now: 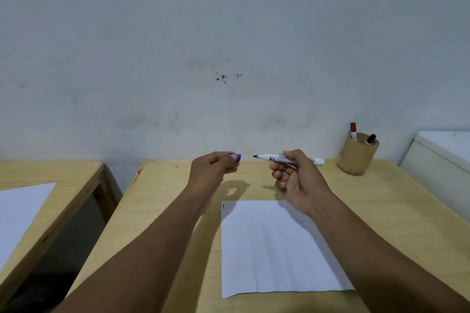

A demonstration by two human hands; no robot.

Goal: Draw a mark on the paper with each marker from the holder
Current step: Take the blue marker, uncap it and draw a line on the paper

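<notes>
Gripping a white cylindrical marker [287, 159] in right hand [296, 180], left hand [213, 168] pinching blue cap [237, 157], flat creased paper [274, 246].

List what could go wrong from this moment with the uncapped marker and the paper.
1. The marker in the right hand is uncapped; its bare tip points toward the left hand and could ink it.
2. The paper lies loose on the table with neither hand on it, so it may slide under a stroke.
3. The blue cap, pinched in the left fingers, could drop and roll off.
</notes>
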